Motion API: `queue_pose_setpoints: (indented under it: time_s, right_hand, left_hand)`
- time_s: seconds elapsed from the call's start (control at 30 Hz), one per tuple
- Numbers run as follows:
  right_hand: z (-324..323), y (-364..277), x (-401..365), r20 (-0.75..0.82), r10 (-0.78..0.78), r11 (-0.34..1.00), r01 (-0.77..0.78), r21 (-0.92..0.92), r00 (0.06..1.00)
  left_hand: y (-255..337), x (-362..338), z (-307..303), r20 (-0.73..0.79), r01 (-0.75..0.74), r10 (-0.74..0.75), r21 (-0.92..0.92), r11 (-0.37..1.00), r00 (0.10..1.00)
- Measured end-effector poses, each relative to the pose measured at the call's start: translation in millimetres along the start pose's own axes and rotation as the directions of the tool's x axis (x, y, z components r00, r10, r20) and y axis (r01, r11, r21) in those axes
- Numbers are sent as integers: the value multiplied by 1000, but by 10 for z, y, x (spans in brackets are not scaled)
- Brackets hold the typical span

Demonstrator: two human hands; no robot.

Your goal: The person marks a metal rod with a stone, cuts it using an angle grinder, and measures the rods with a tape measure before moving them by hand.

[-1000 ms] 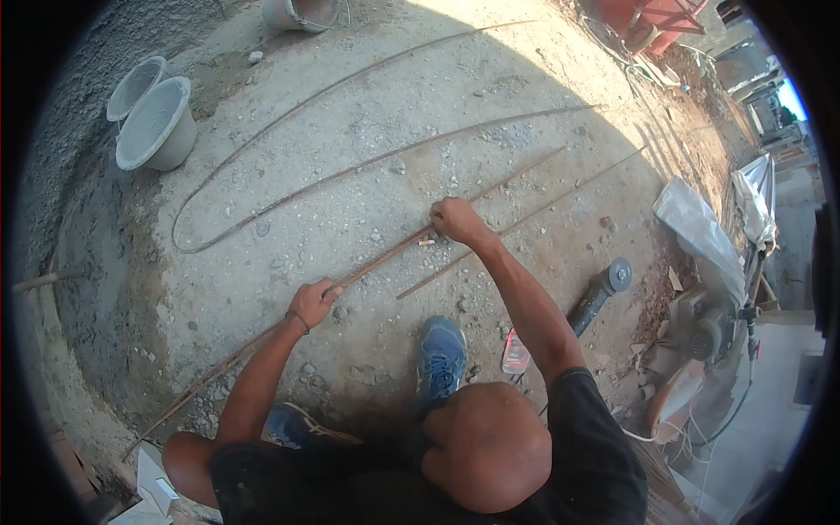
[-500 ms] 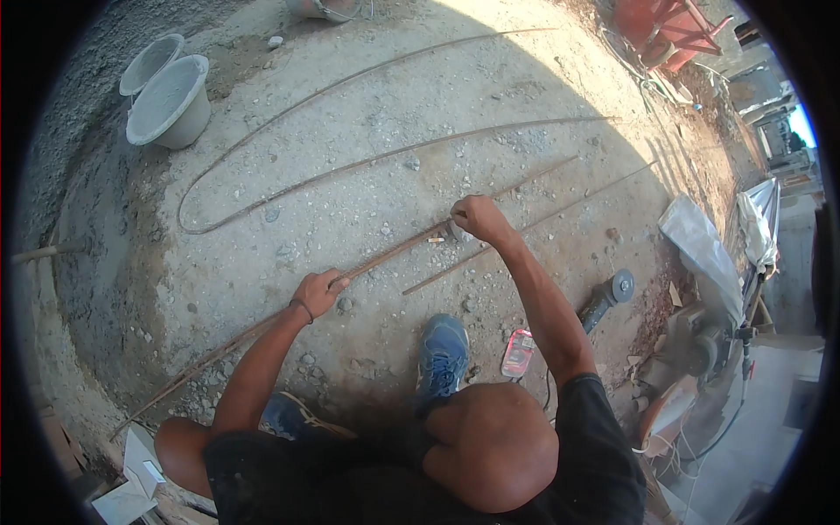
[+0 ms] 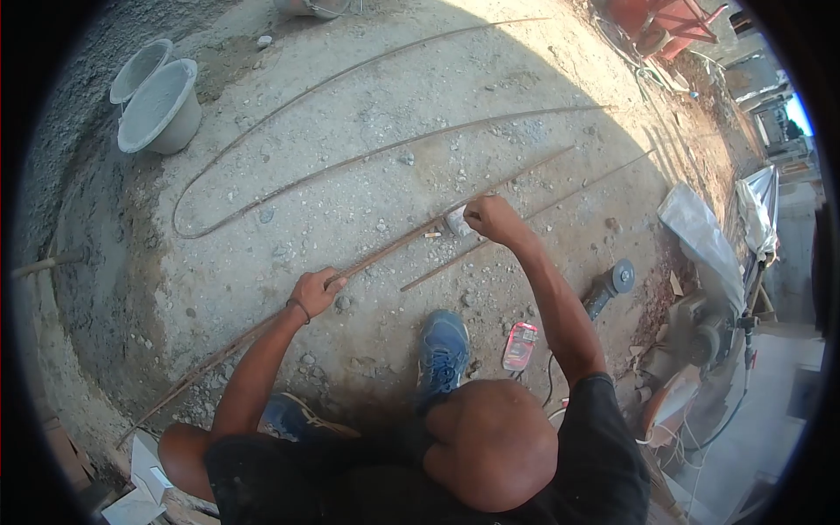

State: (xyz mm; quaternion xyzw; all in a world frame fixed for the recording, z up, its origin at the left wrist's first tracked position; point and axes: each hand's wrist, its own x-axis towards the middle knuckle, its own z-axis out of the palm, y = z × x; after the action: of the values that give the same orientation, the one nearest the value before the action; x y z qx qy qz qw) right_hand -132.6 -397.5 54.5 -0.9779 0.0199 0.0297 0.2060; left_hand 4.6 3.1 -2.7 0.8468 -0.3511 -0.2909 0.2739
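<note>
My left hand (image 3: 317, 293) is wrapped around long, thin rusty steel rods (image 3: 392, 248) that run diagonally across the ground. My right hand (image 3: 496, 219) is closed just off the rods, beside a small whitish block (image 3: 458, 221). Whatever its fingers pinch, if anything, is hidden. A small white-and-orange stub (image 3: 432, 234) lies left of the block. Below the right hand a separate shorter-looking rod (image 3: 446, 264) rests on the dirt. Farther out lies a long steel rod bent into a U (image 3: 350, 164).
An angle grinder (image 3: 610, 287) lies right of my right forearm, near a red-framed phone-like object (image 3: 521, 346). Grey buckets (image 3: 166, 109) stand at the upper left. A red wheelbarrow (image 3: 665, 24) is at the upper right. My shoe (image 3: 444, 350) is planted below the rods.
My right hand has shifted slightly right, off the rods, showing more of the whitish block. My left hand keeps its grip. The view has shifted a little.
</note>
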Motion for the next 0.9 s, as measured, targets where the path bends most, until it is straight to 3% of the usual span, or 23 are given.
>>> queue_pose_setpoints:
  time_s: [0.07, 0.13, 0.2, 0.27, 0.33, 0.4, 0.43, 0.47, 0.5, 0.53, 0.57, 0.6, 0.63, 0.67, 0.7, 0.8, 0.87, 0.9]
  right_hand:
    - [-127, 51, -358, 51, 219, 953, -225, 202, 974]
    - [-290, 23, -764, 190, 365, 909, -393, 137, 911]
    - [-253, 96, -1253, 168, 567, 795, -589, 143, 806]
    - [-156, 244, -1765, -14, 772, 635, -770, 63, 636]
    - [44, 462, -2344, -308, 817, 461, -873, -159, 487]
    - [58, 515, -2729, -371, 893, 213, -966, -147, 253]
    - [147, 617, -2978, -371, 894, 209, -967, -145, 249]
    - [302, 772, -3232, -352, 924, 117, -986, -116, 151]
    - [312, 762, -3265, -331, 942, 25, -996, -88, 53]
    - [311, 759, -3305, -330, 942, 28, -996, -84, 55]
    - [295, 756, -3368, -95, 995, -7, -941, 339, -42]
    - [279, 737, -3392, 166, 986, -137, -721, 679, -31]
    - [377, 813, -3465, 171, 985, -140, -721, 679, -31]
    - [481, 904, -3510, 65, 998, -61, -724, 687, -22]
    - [515, 918, -3495, -41, 999, 19, -726, 688, -13]
    - [490, 959, -3444, -33, 999, -3, -689, 725, -38]
    - [464, 952, -3442, -10, 998, -30, -608, 794, -63]
    - [424, 959, -3402, 16, 996, -58, -518, 853, -85]
  left_hand:
    - [-2, 29, -17, 22, 55, -54, -21, 998, 998]
    - [16, 64, -46, 36, 51, -52, 29, 998, 998]
    - [32, 94, -67, 53, 41, -45, 80, 996, 998]
    - [50, 84, -58, -120, -53, 55, 25, 998, 991]
    - [149, 120, -117, -164, -75, 77, 21, 997, 983]
    - [182, 197, -132, -210, -95, 98, 21, 995, 973]
    - [182, 247, -145, -117, -7, 2, -36, 999, 993]
    - [185, 278, -154, -22, 88, -90, -82, 993, 996]
    - [191, 300, -143, -27, 86, -88, -79, 993, 996]
    - [192, 313, -115, 26, 108, -105, -140, 984, 994]
    - [190, 325, -88, 82, 134, -120, -199, 971, 989]
    - [173, 342, -55, 82, 136, -122, -196, 971, 989]
    - [162, 355, -24, 160, 261, -222, -289, 921, 962]
    - [146, 367, -5, 246, 384, -310, -368, 847, 919]
    - [156, 381, -11, 246, 386, -313, -365, 847, 918]
    - [263, 394, 2, 342, 435, -321, -339, 834, 883]
    - [483, 353, -44, 184, 267, -272, 52, 962, 944]
    - [513, 352, -44, 173, 273, -277, 43, 961, 945]
